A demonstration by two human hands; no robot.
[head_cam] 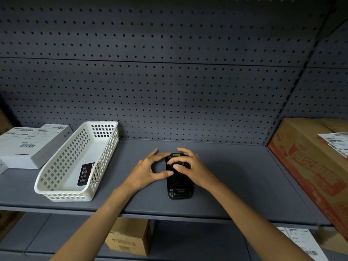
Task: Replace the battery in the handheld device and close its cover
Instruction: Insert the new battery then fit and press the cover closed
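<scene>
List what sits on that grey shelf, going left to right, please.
White labelled box → white basket holding a black battery → left hand → black handheld device → right hand → cardboard box.

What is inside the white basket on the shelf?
Inside the white basket lies one flat black battery, near its front right corner, leaning against the right wall. The rest of its floor shows bare; the strip behind the near wall is partly hidden.

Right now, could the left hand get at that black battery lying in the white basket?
Probably yes. The left hand rests beside the handheld device, and the white basket sits just to its left, open-topped, with the black battery uncovered at its near end. Nothing lies between them.
</scene>
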